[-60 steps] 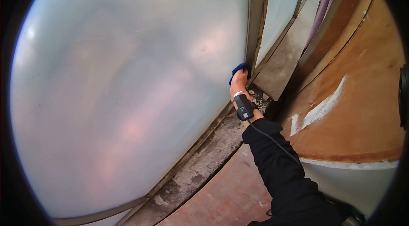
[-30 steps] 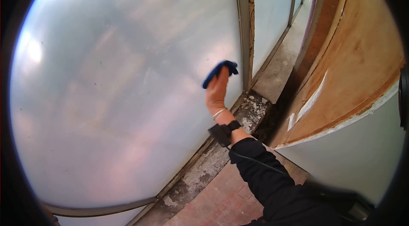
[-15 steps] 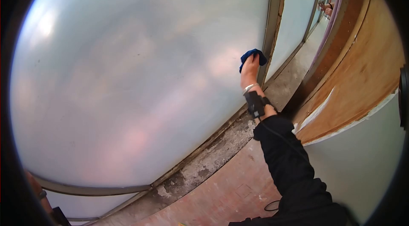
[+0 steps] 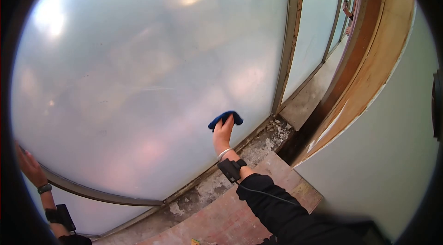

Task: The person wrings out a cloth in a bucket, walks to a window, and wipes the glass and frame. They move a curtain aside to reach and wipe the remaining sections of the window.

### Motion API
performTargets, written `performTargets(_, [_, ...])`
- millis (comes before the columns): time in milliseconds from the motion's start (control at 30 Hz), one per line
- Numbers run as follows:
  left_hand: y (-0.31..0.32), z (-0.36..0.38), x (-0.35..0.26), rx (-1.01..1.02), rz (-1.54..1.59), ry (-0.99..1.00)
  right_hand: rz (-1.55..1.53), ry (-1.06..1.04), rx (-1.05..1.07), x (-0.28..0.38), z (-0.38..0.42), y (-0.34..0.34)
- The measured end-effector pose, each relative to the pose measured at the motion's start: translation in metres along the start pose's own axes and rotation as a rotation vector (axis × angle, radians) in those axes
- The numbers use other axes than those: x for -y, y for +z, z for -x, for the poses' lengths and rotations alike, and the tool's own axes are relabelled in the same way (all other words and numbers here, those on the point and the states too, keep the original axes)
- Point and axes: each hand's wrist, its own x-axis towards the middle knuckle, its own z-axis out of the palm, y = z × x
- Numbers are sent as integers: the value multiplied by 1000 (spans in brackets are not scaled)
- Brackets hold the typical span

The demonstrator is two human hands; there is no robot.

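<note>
My right hand [image 4: 223, 135] presses a dark blue cloth [image 4: 234, 117] against the large frosted glass pane [image 4: 147, 69], in its lower right part. The fingers lie over the cloth and hide some of it. A bracelet and a black strapped device sit on that wrist. At the far left, my left hand [image 4: 31, 168] rests by the pane's left edge near the metal frame. Its fingers look stretched out, with nothing seen in them, though the dark image border hides the tips.
A rough, crumbling sill [image 4: 210, 188] runs below the pane, with a worn reddish board [image 4: 230, 212] in front. To the right stand a metal post [image 4: 287, 37], more glass, and a curved wooden panel edge [image 4: 374, 60]. Another person's hand [image 4: 347, 10] shows far off at upper right.
My right hand has moved the cloth down and left across the glass, away from the post. My left hand has come further into view at the left edge.
</note>
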Motion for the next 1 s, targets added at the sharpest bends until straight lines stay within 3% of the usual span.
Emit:
performTargets(167, [3, 6, -1, -26, -104, 4, 38, 194, 67, -2, 15, -8])
performTargets(233, [40, 46, 34, -3, -14, -123, 34, 222, 53, -5, 5, -16])
performTargets(267, [71, 79, 71, 11, -95, -6, -47, 203, 83, -59, -20, -2])
performTargets(333, [-2, 1, -29, -22, -92, -6, -86, 224, 70, -20, -28, -14])
performTargets(367, [-43, -43, -84, -38, -91, -5, -157, 143, 78, -15, -37, -14])
performTargets(400, [-42, -43, -83, -30, -87, -13, -230, 66, 92, -7, -48, -13])
performTargets(467, [-39, -40, -81, -81, -78, 19, -305, 112, 137, 50, -55, -25])
performTargets(533, [-39, -39, -80, -80, -70, 20, -216, -101, 72, 71, -75, -23])
performTargets(667, [-38, -34, -77, -89, -59, 14, -199, -204, 78, 142, -80, -31])
performTargets(733, [-40, -36, -79, -85, -57, 13, -205, -244, 119, 173, -73, -32])
performTargets(900, [-40, -40, -79, -70, -72, 21, -199, -644, 229, 223, -38, -28])
performTargets(1000, [-39, -41, -80, -83, -49, 30, -149, -744, 308, 238, -8, -22])
